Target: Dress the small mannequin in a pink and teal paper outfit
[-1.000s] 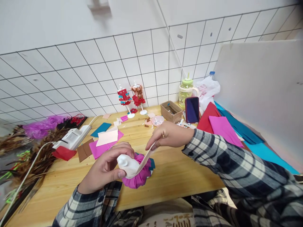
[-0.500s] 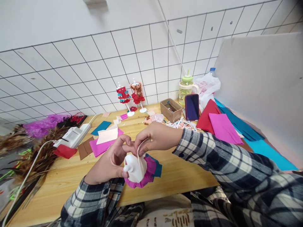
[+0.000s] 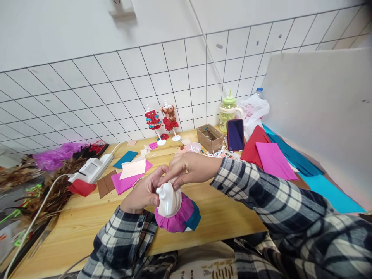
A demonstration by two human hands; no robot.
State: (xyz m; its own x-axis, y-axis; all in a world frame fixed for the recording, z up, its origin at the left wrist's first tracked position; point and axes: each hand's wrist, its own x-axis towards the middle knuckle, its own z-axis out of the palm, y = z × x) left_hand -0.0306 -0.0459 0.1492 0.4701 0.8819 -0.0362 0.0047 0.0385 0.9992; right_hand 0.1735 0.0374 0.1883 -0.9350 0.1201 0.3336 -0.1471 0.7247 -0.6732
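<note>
A small white dress form lies tilted with its neck knob toward me, wearing a ruffled magenta paper skirt with a teal paper layer below it. My left hand is closed around the side of the form, thumb near the neck. Fingers of my right hand are pinched together against the form's far side, touching my left fingers. The pale paper strip between them is mostly hidden behind the fingers and the form.
Two dressed mini forms stand by the tiled wall. Around lie folded coloured papers, a power strip, feathers, a cardboard box, a phone, a green-lidded jug and a stack of paper sheets.
My right hand has moved left and in toward the form, bringing the pale strip from stretched out to close around it. The form has turned, showing more of its glossy white front.
</note>
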